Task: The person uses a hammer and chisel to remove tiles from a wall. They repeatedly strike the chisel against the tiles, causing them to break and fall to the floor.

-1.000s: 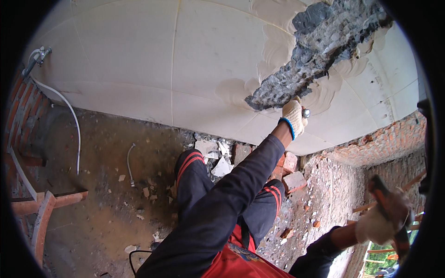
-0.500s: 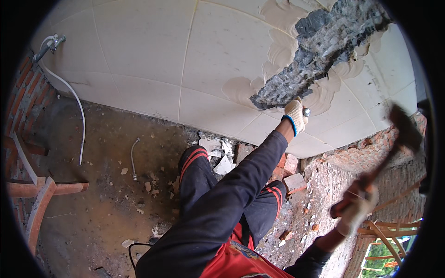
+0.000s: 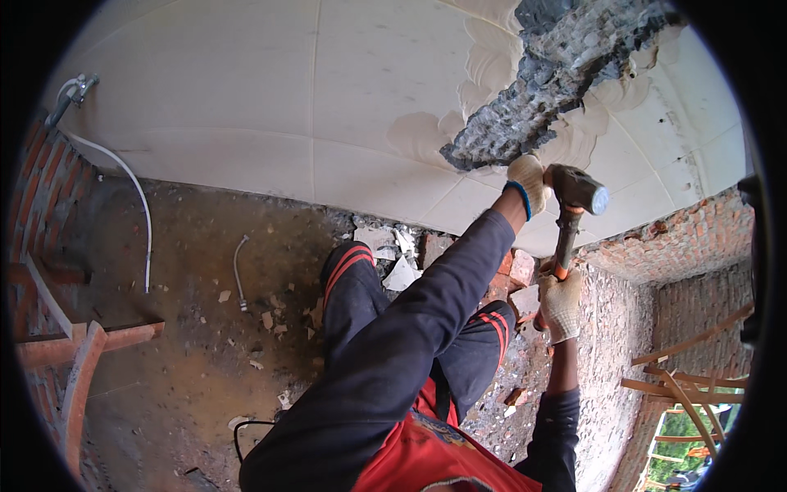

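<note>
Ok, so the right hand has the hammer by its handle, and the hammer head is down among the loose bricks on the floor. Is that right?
No, the hammer head is not down among the loose bricks: the head view shows it up beside the gloved left hand, near the broken strip of wall. The right hand does hold the handle.

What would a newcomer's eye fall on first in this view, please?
Probably the jagged grey gash through the pale tiled wall, at upper right. Below it, the gloved right hand grips a hammer, its head beside the gloved left hand. A white hose hangs at far left.
</note>
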`<state>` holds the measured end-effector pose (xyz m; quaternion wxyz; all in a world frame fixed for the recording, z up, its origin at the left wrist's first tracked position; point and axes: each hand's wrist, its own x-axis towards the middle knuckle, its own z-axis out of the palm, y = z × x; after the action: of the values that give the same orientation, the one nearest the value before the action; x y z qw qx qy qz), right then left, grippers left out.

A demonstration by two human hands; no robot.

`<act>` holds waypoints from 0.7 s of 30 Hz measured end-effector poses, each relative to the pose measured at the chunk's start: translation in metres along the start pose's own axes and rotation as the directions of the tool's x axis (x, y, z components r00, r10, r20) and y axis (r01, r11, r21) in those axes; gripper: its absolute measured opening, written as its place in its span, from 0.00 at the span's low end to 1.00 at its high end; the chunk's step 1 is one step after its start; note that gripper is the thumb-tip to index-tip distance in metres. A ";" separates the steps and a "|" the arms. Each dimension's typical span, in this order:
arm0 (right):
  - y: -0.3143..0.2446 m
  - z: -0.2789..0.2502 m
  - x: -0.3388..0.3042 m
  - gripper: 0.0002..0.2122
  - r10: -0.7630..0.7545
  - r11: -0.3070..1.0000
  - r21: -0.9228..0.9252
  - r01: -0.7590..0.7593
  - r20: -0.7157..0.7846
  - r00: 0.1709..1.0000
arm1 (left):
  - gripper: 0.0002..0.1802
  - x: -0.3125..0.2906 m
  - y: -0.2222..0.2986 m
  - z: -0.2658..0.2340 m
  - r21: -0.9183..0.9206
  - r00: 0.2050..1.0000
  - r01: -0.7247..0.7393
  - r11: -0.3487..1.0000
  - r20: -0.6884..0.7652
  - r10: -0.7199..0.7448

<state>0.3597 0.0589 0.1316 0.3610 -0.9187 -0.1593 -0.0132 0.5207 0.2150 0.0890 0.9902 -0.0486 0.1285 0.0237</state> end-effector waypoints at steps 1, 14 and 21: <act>0.005 0.001 -0.001 0.02 0.105 0.994 -0.039 -0.104 0.035 0.994 | 0.09 -0.001 -0.001 -0.002 0.115 0.986 -0.169 0.979 0.013 0.168; -0.091 -0.230 -0.039 0.10 -0.426 0.652 0.167 0.740 -0.726 0.539 | 0.12 -0.027 0.017 0.019 0.193 0.980 -0.010 0.981 -0.191 0.047; 0.005 -0.051 0.005 0.03 -0.517 0.850 -0.239 0.470 -0.207 0.830 | 0.17 -0.009 0.016 0.008 0.315 0.990 0.016 0.949 -0.139 0.029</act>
<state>0.3705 0.0230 0.1665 0.2794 -0.8644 -0.3406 -0.2425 0.5130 0.2311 0.0978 0.9735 0.1093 0.2010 0.0027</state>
